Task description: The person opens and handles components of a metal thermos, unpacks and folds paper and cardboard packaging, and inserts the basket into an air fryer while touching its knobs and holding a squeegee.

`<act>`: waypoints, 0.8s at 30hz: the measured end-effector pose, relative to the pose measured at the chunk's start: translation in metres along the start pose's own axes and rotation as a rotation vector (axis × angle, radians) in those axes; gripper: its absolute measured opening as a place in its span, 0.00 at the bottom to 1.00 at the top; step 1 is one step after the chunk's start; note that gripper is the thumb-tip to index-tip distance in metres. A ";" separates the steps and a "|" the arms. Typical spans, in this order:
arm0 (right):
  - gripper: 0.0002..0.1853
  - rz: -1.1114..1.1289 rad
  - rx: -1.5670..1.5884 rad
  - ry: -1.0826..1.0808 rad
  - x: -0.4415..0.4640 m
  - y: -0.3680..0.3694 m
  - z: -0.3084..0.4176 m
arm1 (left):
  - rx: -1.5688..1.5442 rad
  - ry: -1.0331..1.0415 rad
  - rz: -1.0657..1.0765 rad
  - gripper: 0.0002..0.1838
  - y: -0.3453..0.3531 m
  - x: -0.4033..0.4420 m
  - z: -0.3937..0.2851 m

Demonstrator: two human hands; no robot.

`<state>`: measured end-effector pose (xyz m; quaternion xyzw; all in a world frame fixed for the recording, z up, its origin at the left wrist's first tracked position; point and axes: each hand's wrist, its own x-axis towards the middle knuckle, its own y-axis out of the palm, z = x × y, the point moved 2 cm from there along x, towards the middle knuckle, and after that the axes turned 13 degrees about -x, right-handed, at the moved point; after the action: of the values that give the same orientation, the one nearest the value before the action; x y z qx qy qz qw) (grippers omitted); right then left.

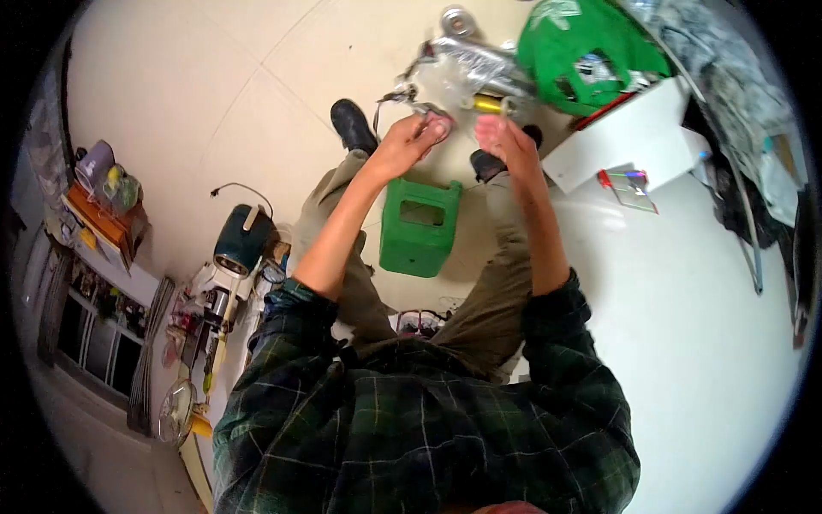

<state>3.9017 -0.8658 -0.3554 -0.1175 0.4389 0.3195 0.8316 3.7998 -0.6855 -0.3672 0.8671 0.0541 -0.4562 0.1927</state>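
Note:
My left hand (413,144) is closed in front of me, with a small greyish thing at its fingertips that is too blurred to name. Across a short gap, my right hand (509,144) has its fingers curled in; what they hold, if anything, does not show. Just beyond both hands lie a silvery wrapped bundle (479,62) and crumpled clear plastic (454,81). A yellow cylinder (490,104) is close to my right fingers. A dark cord or strap (396,96) trails beside my left hand.
A green plastic stool (418,230) stands between my legs. A green bag (578,51) with things inside and a white box (621,137) are at the upper right. A round metal roll (458,21) lies beyond the bundle. At the left are a dark green appliance (242,238) and a fan (177,411).

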 end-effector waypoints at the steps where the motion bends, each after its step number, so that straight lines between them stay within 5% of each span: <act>1: 0.22 0.099 -0.004 -0.008 0.019 0.013 -0.006 | 0.183 0.117 -0.029 0.12 -0.008 0.008 0.005; 2: 0.22 0.100 -0.003 0.005 0.032 0.025 -0.016 | 0.176 0.105 -0.027 0.12 -0.014 0.017 0.017; 4: 0.22 0.283 0.084 0.142 0.052 0.051 -0.024 | 0.541 0.519 0.076 0.11 -0.013 0.025 0.017; 5: 0.21 0.196 -0.029 -0.020 0.057 0.064 -0.021 | 0.531 0.506 0.044 0.11 -0.014 0.026 0.017; 9: 0.21 0.341 -0.404 0.158 0.057 0.041 0.009 | 0.850 0.235 0.293 0.11 0.015 0.027 -0.002; 12: 0.19 0.301 -0.428 -0.111 0.056 0.039 0.023 | 0.656 0.244 0.212 0.11 0.019 0.031 0.005; 14: 0.19 0.285 -0.285 -0.083 0.055 0.033 0.033 | 0.372 0.374 0.015 0.12 0.017 0.022 -0.023; 16: 0.18 0.271 -0.138 -0.071 0.049 0.032 0.043 | 0.308 0.290 0.003 0.12 0.012 0.012 -0.034; 19: 0.17 0.199 0.041 0.053 0.040 0.027 0.047 | 0.051 0.511 -0.108 0.09 0.004 -0.006 -0.040; 20: 0.17 0.188 0.035 0.032 0.039 0.023 0.043 | 0.056 0.534 -0.098 0.09 0.000 -0.013 -0.049; 22: 0.13 -0.210 -0.508 -0.393 0.035 0.017 0.047 | -0.239 0.231 -0.018 0.09 -0.004 -0.030 -0.056; 24: 0.12 -0.276 -0.504 -0.473 0.017 0.022 0.055 | -0.299 0.262 0.010 0.09 -0.003 -0.041 -0.052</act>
<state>3.9309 -0.8159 -0.3350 -0.2997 0.1222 0.3206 0.8902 3.8152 -0.6593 -0.3081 0.8810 0.1417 -0.3252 0.3130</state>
